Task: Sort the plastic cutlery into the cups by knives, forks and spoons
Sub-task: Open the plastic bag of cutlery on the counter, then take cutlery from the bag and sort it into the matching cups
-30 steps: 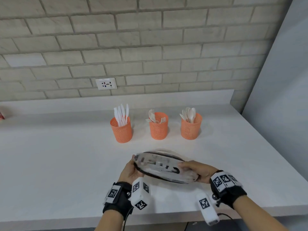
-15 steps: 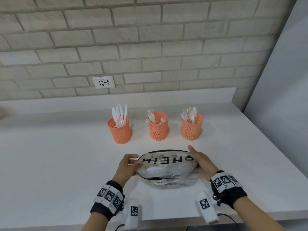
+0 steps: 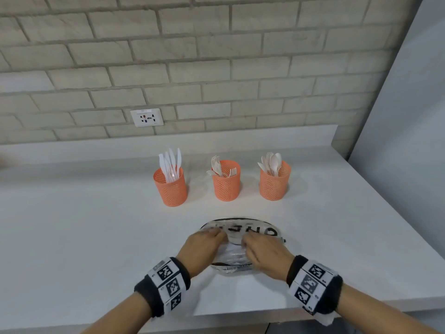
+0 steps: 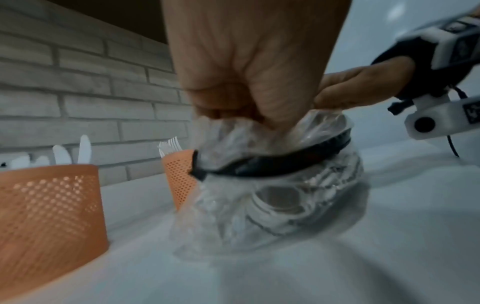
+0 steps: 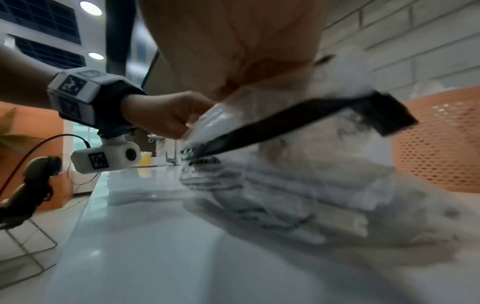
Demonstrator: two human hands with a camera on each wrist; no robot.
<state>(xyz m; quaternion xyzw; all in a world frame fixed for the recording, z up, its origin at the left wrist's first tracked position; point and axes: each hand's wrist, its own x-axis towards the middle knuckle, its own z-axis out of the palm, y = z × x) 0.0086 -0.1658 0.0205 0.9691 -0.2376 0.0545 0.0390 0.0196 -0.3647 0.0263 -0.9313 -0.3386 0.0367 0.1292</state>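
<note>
Three orange mesh cups stand in a row: the left cup holds white knives, the middle cup forks, the right cup spoons. A clear plastic bag with black lettering and a black zip strip lies on the counter near the front edge. White cutlery shows blurred inside the bag. My left hand and right hand sit side by side on top of it. In the left wrist view my left hand bunches the plastic above the black strip, and the right hand pinches it beside it.
The white counter runs to a brick wall with a socket. A grey panel bounds the right side. The counter's front edge lies just under my wrists.
The bag was held up and tilted, then laid flat with my hands at its two ends. Both hands have now come together over its middle and taken hold of the plastic.
</note>
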